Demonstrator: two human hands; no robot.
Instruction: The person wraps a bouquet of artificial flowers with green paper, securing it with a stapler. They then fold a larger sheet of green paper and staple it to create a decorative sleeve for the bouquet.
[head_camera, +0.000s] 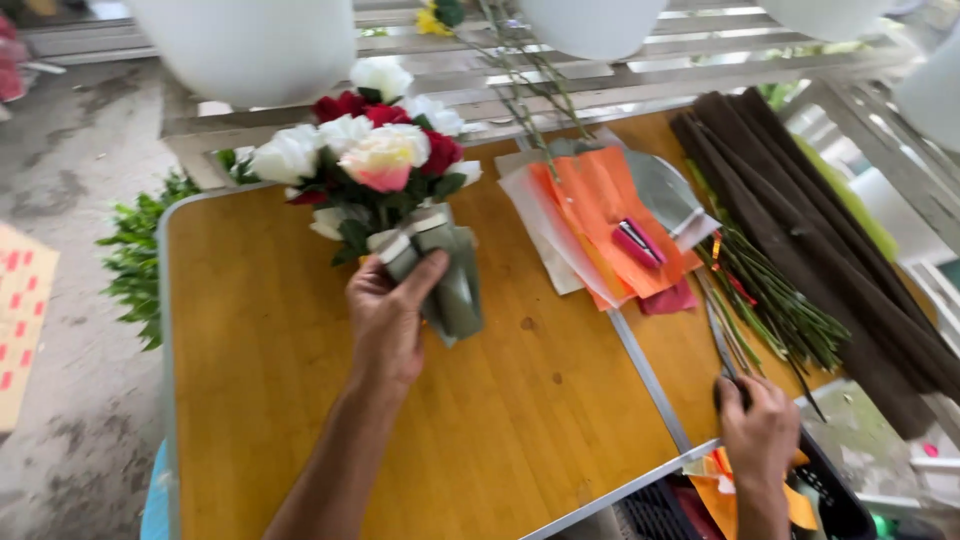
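1. Two bare hands are at work over a wooden folding table (300, 420) with a metal rim, seen from the head camera looking down.
2. The left hand (388, 318) is closed around the lower part of a bouquet (372, 160), thumb across the front and fingers wrapped behind, so the grip is tight on the wrapped stems.
3. The bouquet is made of white, red and one pink-and-cream rose with dark green leaves, and it is held above the far left part of the tabletop, heads tilted away from the person.
4. A grey-green wrapping paper (455, 290) is folded around the stems and hangs down just right of the left hand's thumb.
5. The right hand (758, 432) rests at the near right edge of the table, fingers curled down over the dark handles of a pair of scissors (722, 345); the blades point away along the tabletop. Whether the fingers are through the handles I cannot tell.
6. Just beside the scissors lies a bundle of cut green stems (780, 300).
7. Farther back sits a stack of orange and white paper sheets (590, 215) with a small pink object on top.
8. Long dark brown rolls (800, 200) lie along the right side of the table.
9. White pots (250, 45) hang along the top of the view.
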